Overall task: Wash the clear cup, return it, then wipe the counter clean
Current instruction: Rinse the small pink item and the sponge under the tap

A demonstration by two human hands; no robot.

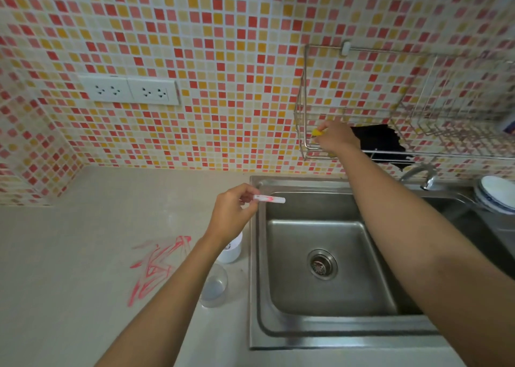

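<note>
Beside a stainless steel sink (328, 266), red scribbles (158, 266) mark the pale counter (69, 255). The right hand (337, 138) grips a yellow sponge (317, 132); the left hand (232, 213) pinches a white marker (271, 199) pointing right. The clear cup (214, 286) stands upright at the sink's edge.

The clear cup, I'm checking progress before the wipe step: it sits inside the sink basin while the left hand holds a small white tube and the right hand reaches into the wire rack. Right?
Not quite. The head view shows the clear cup on the counter left of the sink, not inside the basin. The rest holds: left hand holds the white tube, right hand reaches into the wire rack.
</note>
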